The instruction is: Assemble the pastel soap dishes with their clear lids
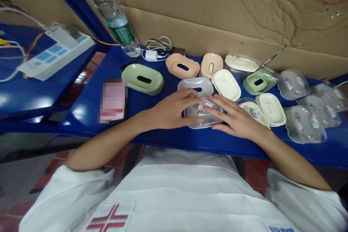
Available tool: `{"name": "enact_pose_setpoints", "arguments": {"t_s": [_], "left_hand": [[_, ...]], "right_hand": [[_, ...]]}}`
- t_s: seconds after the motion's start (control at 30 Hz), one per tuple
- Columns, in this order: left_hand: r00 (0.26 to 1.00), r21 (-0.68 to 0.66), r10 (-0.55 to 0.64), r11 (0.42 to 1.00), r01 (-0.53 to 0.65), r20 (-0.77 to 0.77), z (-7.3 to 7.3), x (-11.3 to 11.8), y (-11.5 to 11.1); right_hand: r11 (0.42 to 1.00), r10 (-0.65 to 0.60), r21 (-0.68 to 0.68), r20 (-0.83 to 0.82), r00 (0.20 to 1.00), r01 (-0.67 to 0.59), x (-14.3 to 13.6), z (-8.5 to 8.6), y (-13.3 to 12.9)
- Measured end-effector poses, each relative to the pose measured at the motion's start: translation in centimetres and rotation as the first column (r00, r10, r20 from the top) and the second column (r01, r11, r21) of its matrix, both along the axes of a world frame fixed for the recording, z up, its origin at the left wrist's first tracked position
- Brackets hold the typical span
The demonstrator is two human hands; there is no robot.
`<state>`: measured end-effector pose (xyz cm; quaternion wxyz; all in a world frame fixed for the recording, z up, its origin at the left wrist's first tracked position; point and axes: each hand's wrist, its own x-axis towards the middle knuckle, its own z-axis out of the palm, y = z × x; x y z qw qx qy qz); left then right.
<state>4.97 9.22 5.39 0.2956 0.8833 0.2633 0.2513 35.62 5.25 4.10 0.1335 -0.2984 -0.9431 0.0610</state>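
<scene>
A translucent grey plastic box with a lid (193, 121) lies near the table's front edge, a round printed sticker (201, 107) on its top. My left hand (176, 108) rests over its left side, thumb and fingers apart. From the other side, my right hand (231, 116) lies across the right part of the lid with fingers spread, the fingertips close to the sticker. Part of the box is hidden beneath both hands. Just behind it sits an open-slotted grey tray (187, 84), and a cream lid (226, 85) lies to its right.
Several clear-covered grey boxes (306, 125) stand at the right. Cream pieces (271, 109), green ones (143, 79) and peach ones (182, 66) surround the hands. A phone (112, 101), a water bottle (119, 25), a white charger (151, 56) and a power strip (57, 56) are leftward. Cardboard (190, 0) stands behind.
</scene>
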Motion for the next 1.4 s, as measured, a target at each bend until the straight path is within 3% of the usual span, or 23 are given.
{"name": "enact_pose_setpoints", "arguments": {"t_s": [0.2, 0.5, 0.8, 1.0, 1.4], "left_hand": [[0.987, 0.028, -0.025, 0.999, 0.030, -0.157, -0.7, -0.2, -0.1], [0.953, 0.185, -0.007, 0.981, 0.066, -0.303, -0.6, 0.0, -0.7], [0.958, 0.223, -0.008, 0.972, 0.075, -0.288, -0.6, 0.1, -1.0], [0.957, 0.140, -0.134, 0.975, 0.174, -0.256, -0.2, 0.3, -1.7], [0.965, 0.107, -0.149, 0.979, 0.175, -0.214, -0.4, -0.2, -1.3]], "right_hand": [[1.000, -0.018, -0.011, 0.019, 1.000, 0.018, -0.5, -0.6, -0.2], [1.000, 0.008, 0.025, 0.037, 0.999, -0.009, -1.0, -0.2, -0.5], [0.999, -0.023, -0.029, -0.005, 1.000, 0.023, -0.9, -0.3, -0.6], [0.995, -0.023, -0.098, -0.046, 0.999, 0.019, -1.1, 0.1, -1.8], [0.993, -0.003, -0.114, -0.071, 0.997, -0.005, -1.4, -0.4, -1.6]]}}
